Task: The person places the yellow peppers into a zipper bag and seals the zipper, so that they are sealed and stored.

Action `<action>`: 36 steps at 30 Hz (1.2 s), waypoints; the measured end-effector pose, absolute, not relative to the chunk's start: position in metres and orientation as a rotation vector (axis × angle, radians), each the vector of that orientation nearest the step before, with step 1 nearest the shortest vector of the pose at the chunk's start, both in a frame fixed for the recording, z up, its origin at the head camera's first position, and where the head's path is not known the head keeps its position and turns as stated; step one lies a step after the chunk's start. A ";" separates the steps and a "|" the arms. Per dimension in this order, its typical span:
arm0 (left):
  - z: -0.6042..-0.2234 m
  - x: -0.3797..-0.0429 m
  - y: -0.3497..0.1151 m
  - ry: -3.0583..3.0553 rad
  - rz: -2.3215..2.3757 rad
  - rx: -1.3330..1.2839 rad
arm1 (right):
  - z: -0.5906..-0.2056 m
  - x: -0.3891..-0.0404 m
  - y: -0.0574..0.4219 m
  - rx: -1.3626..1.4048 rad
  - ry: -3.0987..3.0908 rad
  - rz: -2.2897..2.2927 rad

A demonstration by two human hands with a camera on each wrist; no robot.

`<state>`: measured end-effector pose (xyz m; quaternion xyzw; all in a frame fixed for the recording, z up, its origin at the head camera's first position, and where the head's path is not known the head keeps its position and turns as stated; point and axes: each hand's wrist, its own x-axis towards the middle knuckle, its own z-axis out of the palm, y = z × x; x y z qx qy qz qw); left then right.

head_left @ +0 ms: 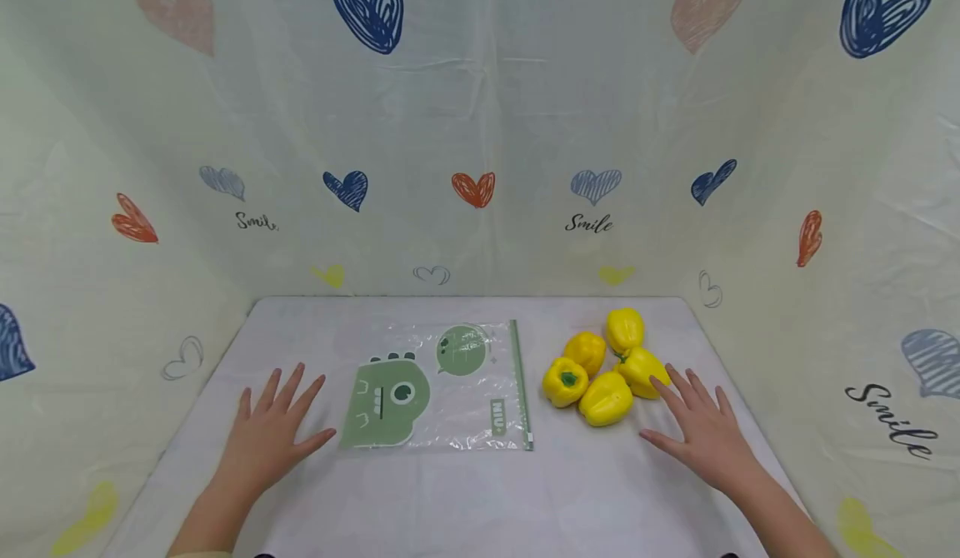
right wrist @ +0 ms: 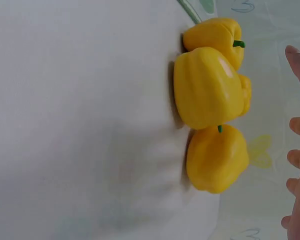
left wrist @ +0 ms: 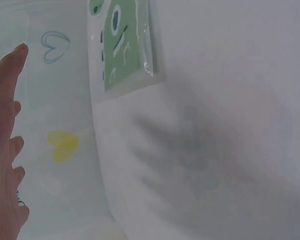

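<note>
A clear zip bag (head_left: pixel 465 412) with a green dinosaur print lies flat on the white table, its green slider edge toward the right. Several yellow bell peppers (head_left: pixel 606 400) sit in a cluster to the right of the bag; one shows its green stem. My left hand (head_left: pixel 266 437), fingers spread, hovers left of the bag and holds nothing. On the other side, my right hand (head_left: pixel 705 433) is spread just right of the peppers, also holding nothing. The right wrist view shows the nearest bell pepper (right wrist: pixel 207 90) apart from the fingers.
The white table (head_left: pixel 450 508) meets a hanging cloth (head_left: pixel 525 108) printed with hearts and "Smile" at its back edge. More of this cloth stands along the left and right sides.
</note>
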<state>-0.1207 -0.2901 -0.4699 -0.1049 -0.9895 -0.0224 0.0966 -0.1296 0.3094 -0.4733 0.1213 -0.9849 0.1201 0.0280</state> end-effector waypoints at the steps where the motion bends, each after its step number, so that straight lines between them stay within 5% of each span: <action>1: -0.470 -0.121 -0.288 -2.925 -0.065 -0.317 | -0.472 -0.130 0.307 0.381 -3.037 0.378; 36: -0.503 -0.131 -0.213 -2.975 -0.137 -0.388 | -0.487 -0.152 0.208 0.831 -2.780 0.557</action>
